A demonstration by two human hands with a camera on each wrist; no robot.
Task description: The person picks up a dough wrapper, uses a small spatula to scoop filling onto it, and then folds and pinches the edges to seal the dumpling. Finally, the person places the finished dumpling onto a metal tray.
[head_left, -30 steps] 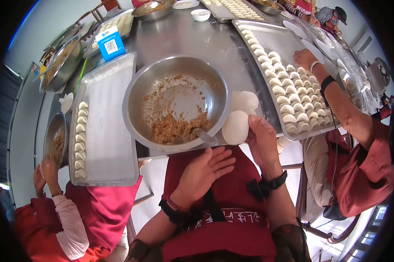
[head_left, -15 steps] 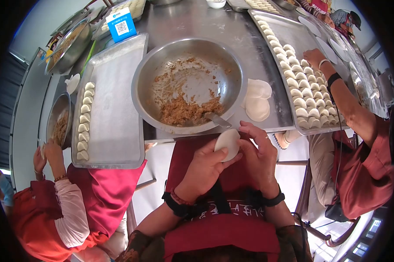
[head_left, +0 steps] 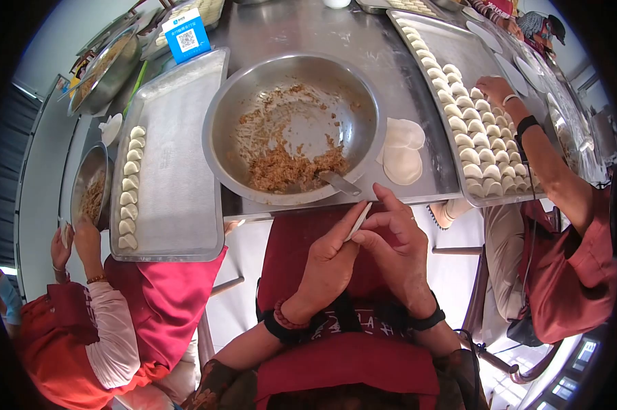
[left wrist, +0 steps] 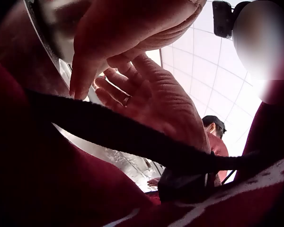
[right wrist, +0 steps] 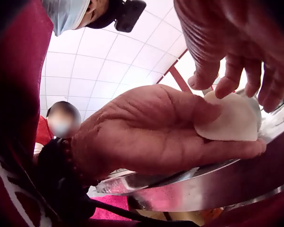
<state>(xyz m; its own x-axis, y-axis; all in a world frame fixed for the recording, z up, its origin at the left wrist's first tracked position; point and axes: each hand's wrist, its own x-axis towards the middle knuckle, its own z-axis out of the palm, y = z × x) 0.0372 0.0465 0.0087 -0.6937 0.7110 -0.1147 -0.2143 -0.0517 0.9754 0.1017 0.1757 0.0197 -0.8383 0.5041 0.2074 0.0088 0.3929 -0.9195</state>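
A pale round dough wrapper [head_left: 360,220] stands edge-on between the two hands, just off the table's front edge. My left hand [head_left: 330,260] holds it between thumb and fingers; in the right wrist view the left hand [right wrist: 151,130] pinches the wrapper [right wrist: 232,118] with its thumb on the face. My right hand [head_left: 399,256] is at the wrapper's other side, fingertips close to it; whether they touch is unclear. Beyond the hands stands a steel bowl [head_left: 216,147] of brown filling [head_left: 288,167] with a metal utensil [head_left: 339,183] in it. The left wrist view hides the wrapper.
Spare wrappers [head_left: 402,164] lie overlapping right of the bowl. A tray [head_left: 179,137] at left bears one column of dumplings; a right tray [head_left: 435,44] bears many, with another person's hand [head_left: 494,89] over it. At far left, a neighbour's hands [head_left: 86,246] are near a small bowl [head_left: 83,164].
From beside the spare wrappers, my right hand came back toward the left with one wrapper. My left hand took hold of it, then turned it from face-up to edge-on.
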